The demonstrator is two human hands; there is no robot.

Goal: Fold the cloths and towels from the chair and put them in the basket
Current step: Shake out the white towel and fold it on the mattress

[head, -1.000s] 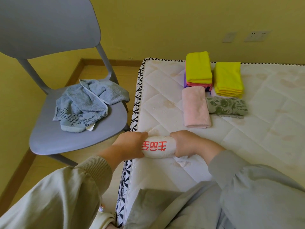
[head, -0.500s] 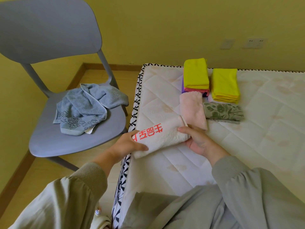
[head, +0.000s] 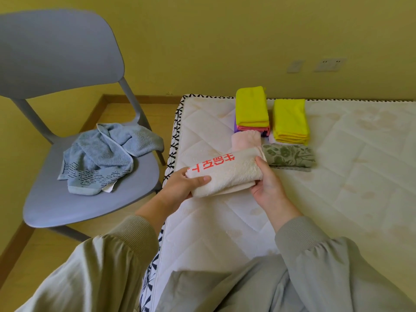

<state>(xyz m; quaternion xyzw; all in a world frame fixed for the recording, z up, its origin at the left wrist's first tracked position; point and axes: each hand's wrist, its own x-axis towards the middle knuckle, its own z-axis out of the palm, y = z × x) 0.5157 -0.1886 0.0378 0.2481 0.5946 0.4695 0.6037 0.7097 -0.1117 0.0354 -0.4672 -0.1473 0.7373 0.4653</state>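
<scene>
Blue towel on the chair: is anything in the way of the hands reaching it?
Nothing visible lies between them. The blue towel sits uncovered on the chair, but the left hand and right hand both hold the white towel.

Left of white quilted mattress [head: 337, 199]: grey plastic chair [head: 90, 206] bearing crumpled blue terry towel [head: 105, 158]. Over mattress, folded cream printed towel [head: 227, 174]; just behind, folded pink towel [head: 245, 140] left of green floral cloth [head: 290, 157]; farther back, two yellow cloth stacks [head: 252, 106] [head: 290, 118].
</scene>
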